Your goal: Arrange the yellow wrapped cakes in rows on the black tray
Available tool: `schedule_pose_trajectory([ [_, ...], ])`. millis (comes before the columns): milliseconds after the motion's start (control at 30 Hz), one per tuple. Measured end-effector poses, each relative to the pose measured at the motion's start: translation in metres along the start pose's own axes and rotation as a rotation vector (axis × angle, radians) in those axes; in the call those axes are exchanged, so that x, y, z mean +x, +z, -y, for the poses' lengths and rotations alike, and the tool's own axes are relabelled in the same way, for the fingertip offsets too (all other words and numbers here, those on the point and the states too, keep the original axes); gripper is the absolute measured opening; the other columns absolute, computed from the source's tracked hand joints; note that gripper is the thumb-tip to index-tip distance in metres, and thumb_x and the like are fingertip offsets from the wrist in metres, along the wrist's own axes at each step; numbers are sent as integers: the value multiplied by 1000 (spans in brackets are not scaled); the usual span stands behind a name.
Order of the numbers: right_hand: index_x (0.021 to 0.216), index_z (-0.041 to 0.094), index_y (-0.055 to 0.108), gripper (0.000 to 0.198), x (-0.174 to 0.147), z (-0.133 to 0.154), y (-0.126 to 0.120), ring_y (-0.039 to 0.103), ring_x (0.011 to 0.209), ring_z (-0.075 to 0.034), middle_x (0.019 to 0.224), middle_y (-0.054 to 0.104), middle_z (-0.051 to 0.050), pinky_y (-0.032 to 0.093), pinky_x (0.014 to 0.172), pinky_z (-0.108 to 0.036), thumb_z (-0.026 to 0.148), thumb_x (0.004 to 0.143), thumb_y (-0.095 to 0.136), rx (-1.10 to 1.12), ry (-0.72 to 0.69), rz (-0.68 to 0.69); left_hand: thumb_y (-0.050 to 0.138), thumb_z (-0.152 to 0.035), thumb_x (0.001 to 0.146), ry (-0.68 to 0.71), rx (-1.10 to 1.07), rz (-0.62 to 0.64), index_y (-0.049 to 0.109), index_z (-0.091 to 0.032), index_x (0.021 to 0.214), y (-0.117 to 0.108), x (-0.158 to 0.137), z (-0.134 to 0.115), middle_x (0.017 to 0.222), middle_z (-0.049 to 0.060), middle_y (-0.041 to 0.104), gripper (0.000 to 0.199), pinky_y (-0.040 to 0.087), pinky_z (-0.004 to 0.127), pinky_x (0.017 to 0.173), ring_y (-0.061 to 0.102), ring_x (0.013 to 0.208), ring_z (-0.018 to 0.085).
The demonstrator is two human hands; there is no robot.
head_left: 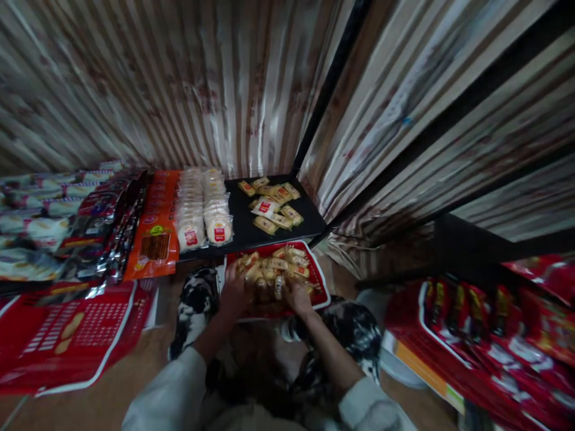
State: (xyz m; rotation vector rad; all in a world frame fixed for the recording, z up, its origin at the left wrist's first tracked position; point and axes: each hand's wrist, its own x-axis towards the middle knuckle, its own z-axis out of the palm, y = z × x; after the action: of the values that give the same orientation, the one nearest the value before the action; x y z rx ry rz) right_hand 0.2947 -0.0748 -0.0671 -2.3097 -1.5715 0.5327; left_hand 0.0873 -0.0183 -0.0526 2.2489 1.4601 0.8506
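A red basket with a white rim sits between my knees, holding many small gold-wrapped snacks. Both my hands reach into it and press a cluster of these snacks from either side. My left hand curves round the packets at the left side, its fingers partly blurred. On the right, my right hand is closed against packets, with its fingertips partly hidden among them. Just beyond the basket, more snacks of the same gold kind lie loosely piled on a black shelf, with one white-and-red packet on top.
Two rows of round white packaged crackers stand left of the pile, beside orange packs and dark shiny packs. A red basket is at lower left. Red packs fill the right. Striped curtain hangs behind black shelf posts.
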Motion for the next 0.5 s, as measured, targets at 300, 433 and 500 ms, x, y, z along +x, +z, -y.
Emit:
schedule_pose_trajectory([
  [300,105,19,67,27,-5,2,2,55,109,-24,117,60,-13,41,96,-35,27,83,53,-44,-82,40,48,-7,71,-195,-8,189,64,-15,101,6,-26,12,128,13,53,35,46,41,99,52,117,23],
  [433,100,18,68,25,-10,6,-1,54,108,-25,115,60,-12,41,93,-34,30,84,55,-74,-64,-29,49,-8,73,-235,-20,295,63,-14,106,-6,-27,5,134,13,47,37,43,38,102,51,120,23],
  [500,97,16,68,23,-9,12,-5,56,104,-23,108,63,-12,42,91,-33,27,86,51,-43,-82,-90,49,-9,73,-233,-35,321,64,-14,105,-12,-26,1,136,12,46,35,41,36,105,50,122,23],
])
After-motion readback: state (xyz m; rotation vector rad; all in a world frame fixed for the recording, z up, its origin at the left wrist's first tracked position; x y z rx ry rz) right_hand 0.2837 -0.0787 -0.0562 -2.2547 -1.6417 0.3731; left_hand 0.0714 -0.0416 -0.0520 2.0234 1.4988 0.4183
